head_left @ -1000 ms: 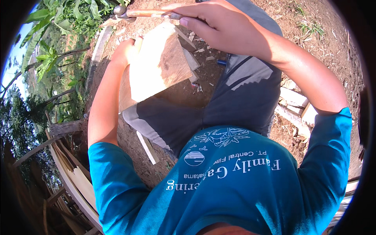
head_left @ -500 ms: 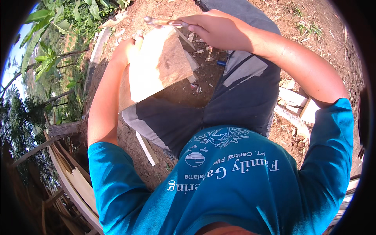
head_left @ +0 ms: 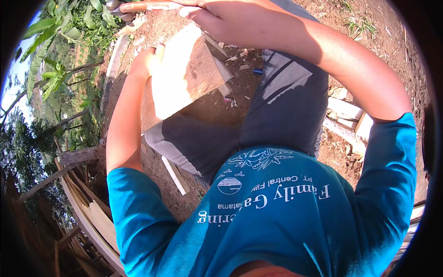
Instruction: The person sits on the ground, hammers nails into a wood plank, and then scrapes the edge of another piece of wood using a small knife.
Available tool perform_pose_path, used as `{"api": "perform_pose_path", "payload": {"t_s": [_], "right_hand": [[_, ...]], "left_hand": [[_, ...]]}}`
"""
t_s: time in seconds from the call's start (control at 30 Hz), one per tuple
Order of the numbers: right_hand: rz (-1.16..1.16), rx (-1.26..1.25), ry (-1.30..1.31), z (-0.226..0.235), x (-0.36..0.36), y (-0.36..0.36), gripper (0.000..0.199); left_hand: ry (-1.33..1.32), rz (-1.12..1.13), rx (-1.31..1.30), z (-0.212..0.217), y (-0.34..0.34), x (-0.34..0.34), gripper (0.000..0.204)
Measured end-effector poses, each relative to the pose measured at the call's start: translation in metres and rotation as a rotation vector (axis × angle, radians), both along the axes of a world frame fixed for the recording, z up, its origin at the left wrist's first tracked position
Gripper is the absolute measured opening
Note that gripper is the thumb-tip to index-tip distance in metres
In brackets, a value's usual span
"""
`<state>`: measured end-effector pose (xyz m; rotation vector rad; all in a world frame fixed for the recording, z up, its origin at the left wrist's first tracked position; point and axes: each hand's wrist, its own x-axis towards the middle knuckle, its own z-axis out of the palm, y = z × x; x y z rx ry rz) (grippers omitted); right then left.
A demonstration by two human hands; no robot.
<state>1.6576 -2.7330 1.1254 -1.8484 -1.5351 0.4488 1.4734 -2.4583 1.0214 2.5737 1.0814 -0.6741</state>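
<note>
A pale wooden board (head_left: 194, 69), brightly sunlit on its left part, lies tilted over my left leg and the ground between my legs. My left hand (head_left: 147, 61) is closed at the board's left edge, fingers bent on it; whether a small piece is also pinched there is hidden by glare. In my right hand (head_left: 224, 18) is a hammer (head_left: 154, 5), gripped by its wooden handle. Its grey metal head is at the upper left, beyond the board and apart from it. The top of the picture cuts off part of my right hand.
Wood offcuts (head_left: 222, 69) lie under the board's right edge, near a small blue object (head_left: 258, 71). A wooden strip (head_left: 175, 175) rests by my left leg. More timber (head_left: 346, 111) lies at the right. Long planks (head_left: 94, 212) and green plants (head_left: 55, 74) are at the left.
My right hand has swung the hammer up and to the left, away from the board. My left hand and the board have stayed nearly in place.
</note>
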Motion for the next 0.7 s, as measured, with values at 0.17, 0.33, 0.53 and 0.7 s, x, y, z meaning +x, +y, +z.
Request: {"api": "perform_pose_path", "payload": {"t_s": [0.17,0.33,0.53,0.7], "right_hand": [[0.047,0.376,-0.207,-0.064,0.022,-0.001,0.028],[-0.052,-0.266,0.091,0.012,0.010,-0.005,0.025],[0.078,0.084,-0.220,-0.044,0.014,-0.007,0.024],[0.091,0.047,0.099,0.010,0.005,0.002,0.023]], "left_hand": [[-0.015,-0.024,0.015,0.007,-0.012,0.011,0.077],[0.016,0.025,-0.014,0.010,-0.012,0.007,0.078],[-0.039,0.013,-0.006,0.008,-0.010,0.014,0.077],[0.032,0.037,0.028,0.011,-0.013,0.009,0.077]]}}
